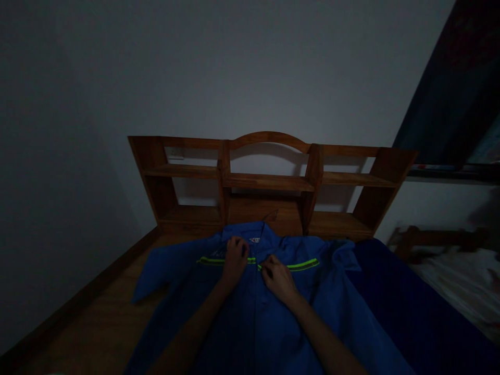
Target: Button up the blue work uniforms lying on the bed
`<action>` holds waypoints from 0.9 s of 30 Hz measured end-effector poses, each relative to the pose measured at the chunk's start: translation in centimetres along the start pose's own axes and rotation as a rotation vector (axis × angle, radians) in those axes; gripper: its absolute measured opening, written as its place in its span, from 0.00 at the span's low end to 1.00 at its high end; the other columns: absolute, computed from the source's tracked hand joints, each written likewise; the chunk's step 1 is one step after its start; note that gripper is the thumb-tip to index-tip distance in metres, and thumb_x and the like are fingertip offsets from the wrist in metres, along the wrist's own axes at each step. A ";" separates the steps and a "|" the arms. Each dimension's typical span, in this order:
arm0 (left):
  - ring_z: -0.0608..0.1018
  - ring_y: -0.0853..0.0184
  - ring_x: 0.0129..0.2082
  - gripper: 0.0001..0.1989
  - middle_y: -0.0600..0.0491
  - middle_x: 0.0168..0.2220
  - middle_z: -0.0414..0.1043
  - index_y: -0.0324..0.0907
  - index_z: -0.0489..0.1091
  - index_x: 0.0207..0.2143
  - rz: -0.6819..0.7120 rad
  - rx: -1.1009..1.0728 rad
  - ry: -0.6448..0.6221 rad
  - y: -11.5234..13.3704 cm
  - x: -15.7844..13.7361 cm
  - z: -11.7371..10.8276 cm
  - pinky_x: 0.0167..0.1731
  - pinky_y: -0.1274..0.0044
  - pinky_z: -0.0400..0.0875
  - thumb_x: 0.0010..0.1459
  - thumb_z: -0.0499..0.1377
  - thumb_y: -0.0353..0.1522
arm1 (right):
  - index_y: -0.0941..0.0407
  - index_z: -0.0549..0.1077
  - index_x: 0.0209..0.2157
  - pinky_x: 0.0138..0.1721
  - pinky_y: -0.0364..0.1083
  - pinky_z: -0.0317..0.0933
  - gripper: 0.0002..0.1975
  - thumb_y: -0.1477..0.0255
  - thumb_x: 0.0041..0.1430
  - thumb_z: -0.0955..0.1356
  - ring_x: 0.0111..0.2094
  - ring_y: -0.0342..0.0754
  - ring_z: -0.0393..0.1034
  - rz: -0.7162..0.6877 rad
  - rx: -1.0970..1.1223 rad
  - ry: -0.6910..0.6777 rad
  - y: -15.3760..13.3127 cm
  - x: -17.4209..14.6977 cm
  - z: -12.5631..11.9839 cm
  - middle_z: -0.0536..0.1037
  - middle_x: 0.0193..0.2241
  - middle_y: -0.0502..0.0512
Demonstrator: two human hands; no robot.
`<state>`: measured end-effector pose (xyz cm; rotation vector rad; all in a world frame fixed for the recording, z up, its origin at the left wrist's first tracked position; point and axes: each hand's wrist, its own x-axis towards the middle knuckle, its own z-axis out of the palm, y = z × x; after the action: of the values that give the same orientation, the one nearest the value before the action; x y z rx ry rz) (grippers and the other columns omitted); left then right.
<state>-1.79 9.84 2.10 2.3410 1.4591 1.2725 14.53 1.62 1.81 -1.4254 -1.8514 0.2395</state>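
A blue work shirt [242, 312] with a collar, a neck label and yellow-green stripes across the chest lies spread out, front side up. My left hand [236, 259] is at the chest just below the collar, its fingers curled together over the left side of the front opening. Lower and to the right, my right hand [278, 277] pinches at the edge of the front opening, by the inner end of the right stripe. Both hands touch the shirt. Dim light and the fingers hide exactly what is between the fingertips.
Behind the collar stands a wooden headboard [269, 181] with open shelves, against a pale wall [250, 67]. Wooden boards [101, 312] show on the left, a dark blue cloth [410, 307] on the right. Farther right are pale bedding [464, 276] and a dark curtain [449, 83].
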 end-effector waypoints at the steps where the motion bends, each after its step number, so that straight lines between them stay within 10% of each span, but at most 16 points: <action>1: 0.68 0.62 0.47 0.08 0.49 0.42 0.65 0.42 0.68 0.36 0.013 -0.021 -0.043 -0.1 0.0 0.1 0.50 0.68 0.61 0.55 0.52 0.26 | 0.53 0.75 0.38 0.38 0.42 0.60 0.13 0.75 0.58 0.61 0.34 0.44 0.69 0.005 0.026 0.017 0.1 0.3 -0.1 0.73 0.36 0.53; 10: 0.72 0.67 0.37 0.09 0.53 0.32 0.71 0.41 0.71 0.31 -0.064 -0.169 -0.315 -0.7 -0.1 1.3 0.42 0.75 0.64 0.50 0.53 0.22 | 0.54 0.77 0.38 0.39 0.45 0.62 0.11 0.72 0.56 0.64 0.35 0.45 0.69 -0.006 0.284 0.113 0.7 3.5 -0.5 0.76 0.34 0.54; 27: 0.75 0.69 0.29 0.06 0.54 0.26 0.72 0.41 0.67 0.29 -0.194 -0.487 -0.202 0.8 -0.6 0.8 0.32 0.78 0.67 0.51 0.51 0.28 | 0.54 0.77 0.32 0.37 0.44 0.63 0.09 0.69 0.56 0.65 0.34 0.46 0.70 -0.004 0.315 0.164 0.1 3.1 0.3 0.77 0.32 0.54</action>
<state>-0.73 9.22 1.64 1.8976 1.1256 1.1434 14.20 4.48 2.93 -1.1878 -1.6031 0.3828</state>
